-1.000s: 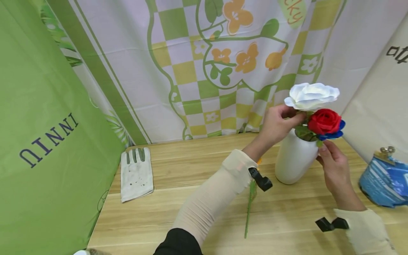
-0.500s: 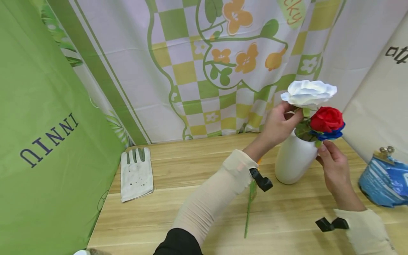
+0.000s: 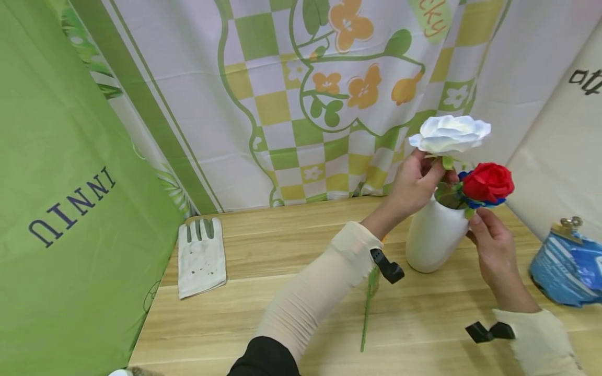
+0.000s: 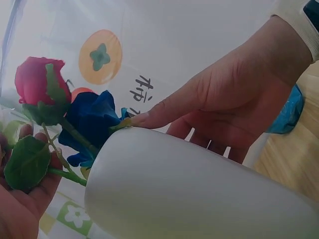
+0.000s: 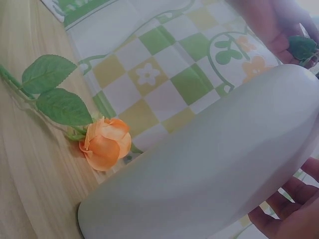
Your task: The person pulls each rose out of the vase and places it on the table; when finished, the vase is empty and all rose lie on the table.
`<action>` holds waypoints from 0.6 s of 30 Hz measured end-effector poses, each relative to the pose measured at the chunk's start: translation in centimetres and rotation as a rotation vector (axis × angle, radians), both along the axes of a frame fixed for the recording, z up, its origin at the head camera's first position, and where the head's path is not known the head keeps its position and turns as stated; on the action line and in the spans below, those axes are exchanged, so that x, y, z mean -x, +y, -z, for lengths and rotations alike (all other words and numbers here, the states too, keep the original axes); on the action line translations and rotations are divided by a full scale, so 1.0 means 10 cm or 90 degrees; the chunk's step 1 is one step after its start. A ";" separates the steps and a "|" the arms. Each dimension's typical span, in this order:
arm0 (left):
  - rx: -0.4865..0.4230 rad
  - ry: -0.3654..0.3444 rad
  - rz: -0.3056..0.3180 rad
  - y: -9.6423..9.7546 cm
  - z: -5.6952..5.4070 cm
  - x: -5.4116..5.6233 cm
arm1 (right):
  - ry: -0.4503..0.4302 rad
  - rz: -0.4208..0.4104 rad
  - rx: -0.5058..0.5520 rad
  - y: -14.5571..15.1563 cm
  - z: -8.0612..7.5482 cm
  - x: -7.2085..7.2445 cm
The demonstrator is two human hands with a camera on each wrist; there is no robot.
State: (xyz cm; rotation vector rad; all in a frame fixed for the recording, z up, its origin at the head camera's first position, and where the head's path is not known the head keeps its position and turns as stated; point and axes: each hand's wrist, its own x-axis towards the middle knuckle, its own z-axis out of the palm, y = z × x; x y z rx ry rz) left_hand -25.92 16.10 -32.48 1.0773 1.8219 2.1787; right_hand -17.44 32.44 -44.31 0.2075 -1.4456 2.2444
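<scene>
A white vase (image 3: 435, 235) stands on the table at the right, holding a white rose (image 3: 450, 134), a red rose (image 3: 489, 182) and a blue flower (image 4: 89, 124). My left hand (image 3: 414, 180) grips the white rose's stem just under the bloom, beside a green leaf (image 4: 29, 162). On the opposite side, my right hand (image 3: 496, 248) holds the vase at its rim. Its thumb lies on the rim by the blue flower, and the fingers spread along the vase's outer wall. The stems' lower ends are hidden inside the vase.
An orange rose (image 5: 105, 143) lies on the wooden table (image 3: 263, 308) left of the vase, its green stem toward the front edge. A white glove (image 3: 202, 256) lies at the left. A blue bag (image 3: 566, 263) with a clip stands right. Curtains hang behind.
The white rose has shifted left and slightly up with my left hand. The red rose has swung right, away from the white one. My right hand and the vase have stayed put.
</scene>
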 end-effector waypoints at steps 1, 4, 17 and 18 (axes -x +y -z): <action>-0.007 -0.007 0.013 0.00 0.00 0.01 | 0.004 -0.001 -0.002 0.00 0.00 0.00; -0.017 -0.016 0.031 0.01 0.00 0.01 | 0.014 -0.002 -0.002 -0.01 0.01 0.00; -0.031 -0.005 0.041 -0.07 -0.17 -0.07 | -0.012 0.016 -0.045 -0.01 -0.02 -0.01; -0.031 -0.004 0.039 -0.08 -0.19 -0.08 | -0.019 0.019 -0.050 -0.01 -0.02 -0.02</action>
